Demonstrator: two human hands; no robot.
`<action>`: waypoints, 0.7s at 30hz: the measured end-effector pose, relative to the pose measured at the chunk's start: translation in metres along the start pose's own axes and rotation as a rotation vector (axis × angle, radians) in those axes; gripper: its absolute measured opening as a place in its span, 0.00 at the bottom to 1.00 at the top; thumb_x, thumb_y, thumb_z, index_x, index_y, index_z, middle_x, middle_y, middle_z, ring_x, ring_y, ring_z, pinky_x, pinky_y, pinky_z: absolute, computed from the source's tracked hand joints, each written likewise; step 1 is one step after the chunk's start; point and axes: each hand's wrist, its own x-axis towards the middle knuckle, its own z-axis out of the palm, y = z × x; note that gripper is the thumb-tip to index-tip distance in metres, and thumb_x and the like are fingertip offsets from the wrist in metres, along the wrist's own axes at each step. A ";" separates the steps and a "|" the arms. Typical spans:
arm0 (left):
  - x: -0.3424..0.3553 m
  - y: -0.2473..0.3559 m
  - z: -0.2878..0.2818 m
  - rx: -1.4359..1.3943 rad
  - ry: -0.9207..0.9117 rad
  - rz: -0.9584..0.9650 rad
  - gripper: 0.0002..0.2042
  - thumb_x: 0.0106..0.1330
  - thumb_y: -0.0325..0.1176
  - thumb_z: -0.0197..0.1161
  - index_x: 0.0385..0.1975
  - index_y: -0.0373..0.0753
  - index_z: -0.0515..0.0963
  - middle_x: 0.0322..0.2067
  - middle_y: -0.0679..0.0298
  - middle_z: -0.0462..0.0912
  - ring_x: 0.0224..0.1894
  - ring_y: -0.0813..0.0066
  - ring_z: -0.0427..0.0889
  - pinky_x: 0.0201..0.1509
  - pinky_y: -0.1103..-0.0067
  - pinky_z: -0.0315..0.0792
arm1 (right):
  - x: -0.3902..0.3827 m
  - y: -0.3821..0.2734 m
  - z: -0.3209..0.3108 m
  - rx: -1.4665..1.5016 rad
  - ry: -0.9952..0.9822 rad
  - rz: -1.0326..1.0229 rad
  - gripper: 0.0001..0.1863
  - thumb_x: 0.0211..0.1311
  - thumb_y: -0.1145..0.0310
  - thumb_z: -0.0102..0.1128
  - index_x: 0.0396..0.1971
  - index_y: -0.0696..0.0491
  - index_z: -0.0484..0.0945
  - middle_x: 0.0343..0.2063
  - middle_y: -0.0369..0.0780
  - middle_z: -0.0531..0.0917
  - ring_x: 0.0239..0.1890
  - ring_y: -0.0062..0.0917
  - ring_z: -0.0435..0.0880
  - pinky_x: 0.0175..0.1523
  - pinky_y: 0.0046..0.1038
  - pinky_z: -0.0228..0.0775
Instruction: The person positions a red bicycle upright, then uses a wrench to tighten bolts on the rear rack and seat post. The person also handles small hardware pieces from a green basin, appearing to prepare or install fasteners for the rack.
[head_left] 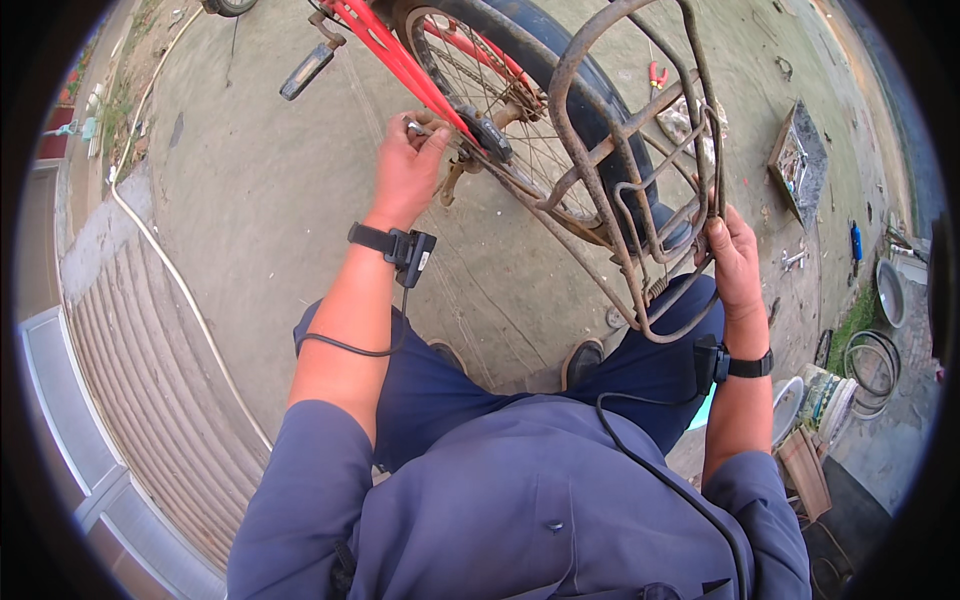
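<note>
Red bicycle frame (385,45) with spoked rear wheel (500,90), upside down on concrete ground (260,200), pedal (306,71) toward the top edge. Left hand (408,170) closed, fingertips pinching a small metal part (417,127) at the wheel hub (487,135); right hand (735,262) wrapped tight round a bar of the rusty rear carrier rack (640,180), just above the knees. Tool tray (798,160), red-handled pliers (657,75) and metal bowl (890,292) well apart at the ground's right edge.

Concrete ground (280,200); pliers (656,75), probably.
</note>
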 end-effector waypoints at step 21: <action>0.125 -0.048 -0.018 -0.079 0.030 -0.374 0.17 0.74 0.35 0.50 0.57 0.31 0.61 0.29 0.59 0.82 0.25 0.70 0.85 0.21 0.78 0.72 | 0.035 -0.003 0.011 -0.278 0.064 -0.011 0.34 0.73 0.46 0.54 0.64 0.60 0.72 0.33 0.31 0.76 0.35 0.18 0.71 0.44 0.22 0.66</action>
